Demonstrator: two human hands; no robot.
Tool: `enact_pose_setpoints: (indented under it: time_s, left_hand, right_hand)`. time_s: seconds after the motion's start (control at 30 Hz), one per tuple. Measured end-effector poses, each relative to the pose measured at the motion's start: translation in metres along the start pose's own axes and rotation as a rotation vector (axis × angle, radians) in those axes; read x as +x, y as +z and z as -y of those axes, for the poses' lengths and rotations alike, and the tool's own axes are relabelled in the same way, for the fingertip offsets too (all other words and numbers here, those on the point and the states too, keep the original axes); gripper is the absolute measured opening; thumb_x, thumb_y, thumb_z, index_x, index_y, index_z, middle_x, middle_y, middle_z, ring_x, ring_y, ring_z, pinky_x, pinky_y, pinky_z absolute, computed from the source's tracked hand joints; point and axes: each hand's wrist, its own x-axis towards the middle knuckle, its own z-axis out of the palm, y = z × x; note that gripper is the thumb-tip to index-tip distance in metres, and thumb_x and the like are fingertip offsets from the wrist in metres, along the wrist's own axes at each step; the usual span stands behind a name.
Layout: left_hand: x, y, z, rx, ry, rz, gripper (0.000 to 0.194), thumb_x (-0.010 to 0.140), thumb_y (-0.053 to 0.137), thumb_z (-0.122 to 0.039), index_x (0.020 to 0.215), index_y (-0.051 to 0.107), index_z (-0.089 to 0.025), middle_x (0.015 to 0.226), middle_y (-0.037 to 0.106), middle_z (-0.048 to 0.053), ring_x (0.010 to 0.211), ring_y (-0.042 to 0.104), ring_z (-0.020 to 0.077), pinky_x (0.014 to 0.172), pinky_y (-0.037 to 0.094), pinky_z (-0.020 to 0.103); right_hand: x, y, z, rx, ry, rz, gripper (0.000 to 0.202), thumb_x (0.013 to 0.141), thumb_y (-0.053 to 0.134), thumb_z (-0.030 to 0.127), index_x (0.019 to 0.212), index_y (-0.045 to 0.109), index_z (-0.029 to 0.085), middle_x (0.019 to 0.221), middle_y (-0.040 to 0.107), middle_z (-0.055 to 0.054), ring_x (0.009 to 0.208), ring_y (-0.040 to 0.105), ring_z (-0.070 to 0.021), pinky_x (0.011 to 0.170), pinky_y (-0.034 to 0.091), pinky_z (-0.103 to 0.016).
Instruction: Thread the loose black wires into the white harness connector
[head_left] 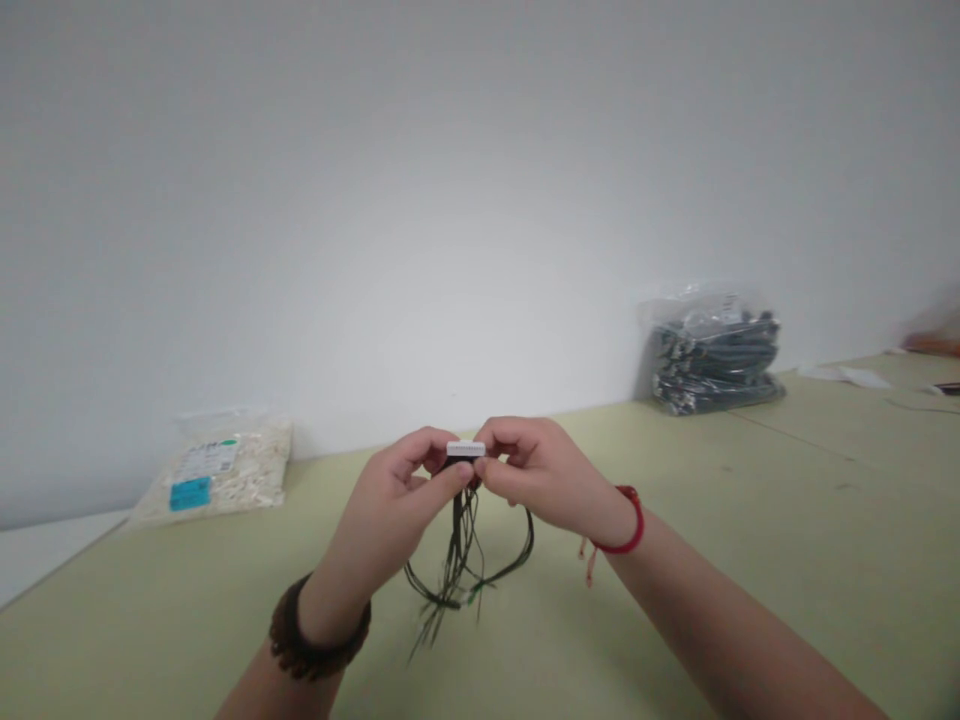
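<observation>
A small white connector housing (466,449) with a row of tiny openings is held up between my two hands, above the table. My left hand (401,492) is closed, its thumb and fingers pinching the connector's left end. At the right end, my right hand (536,470) pinches it in the same way. Thin black wires (455,560) hang below the connector; some loop out to both sides and others end loose. A small green spot shows among them near the bottom. My fingers hide where the wires meet the housing.
On the greenish table (660,590), a clear bag of whitish small parts (232,470) lies at the left by the wall. A plastic bag of dark cable bundles (712,355) stands back right. Beyond it lie white paper-like scraps (844,375) and a blurred brownish item (934,335).
</observation>
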Motion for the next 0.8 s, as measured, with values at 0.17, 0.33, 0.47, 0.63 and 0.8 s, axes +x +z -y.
enact_pose_setpoints:
  time_s: [0.17,0.33,0.47,0.63,0.8]
  left_hand:
    - [-0.001,0.006,-0.002,-0.088,-0.015,0.043,0.012,0.072,0.056,-0.029,0.076,0.053,-0.018,0.065,0.056,-0.004,0.065,0.055,0.0018,0.063,0.044,0.011]
    - [-0.001,0.012,-0.003,-0.268,-0.075,0.172,0.015,0.076,0.047,-0.032,0.079,0.048,-0.018,0.067,0.06,-0.001,0.06,0.055,0.005,0.058,0.049,0.016]
    - [0.001,0.007,-0.001,-0.543,-0.185,0.16,0.01,0.073,0.053,-0.026,0.077,0.049,-0.018,0.068,0.055,-0.003,0.051,0.053,0.0045,0.047,0.046,0.015]
    - [0.007,-0.014,-0.004,-0.75,-0.192,0.037,0.003,0.073,0.049,-0.015,0.071,0.047,-0.016,0.069,0.045,-0.006,0.04,0.034,-0.0061,0.034,0.027,0.005]
    - [0.008,-0.041,-0.01,-1.029,-0.103,-0.117,0.016,0.076,0.034,-0.005,0.072,0.047,-0.014,0.064,0.041,-0.007,0.04,0.031,-0.0098,0.036,0.025,-0.002]
  right_hand:
    - [0.005,-0.001,-0.003,0.316,0.173,0.13,0.011,0.073,0.05,0.023,0.075,0.05,0.012,0.066,0.055,-0.002,0.051,0.045,-0.0064,0.042,0.032,-0.017]
    - [0.008,-0.001,-0.009,0.664,0.25,0.335,0.015,0.071,0.048,0.025,0.068,0.044,0.011,0.064,0.05,-0.003,0.053,0.047,-0.0073,0.047,0.035,-0.019]
    - [0.007,-0.006,-0.015,0.863,0.24,0.458,0.015,0.075,0.046,0.023,0.082,0.048,0.011,0.057,0.038,0.002,0.056,0.044,-0.0082,0.055,0.037,-0.022]
    - [0.007,-0.016,-0.028,0.928,0.204,0.593,0.022,0.082,0.047,0.019,0.099,0.05,0.006,0.053,0.036,0.004,0.057,0.048,-0.01,0.063,0.04,-0.026]
    - [0.01,-0.009,-0.044,0.962,0.228,0.684,0.013,0.079,0.053,0.015,0.088,0.053,0.004,0.055,0.042,0.003,0.061,0.055,-0.0121,0.087,0.037,-0.045]
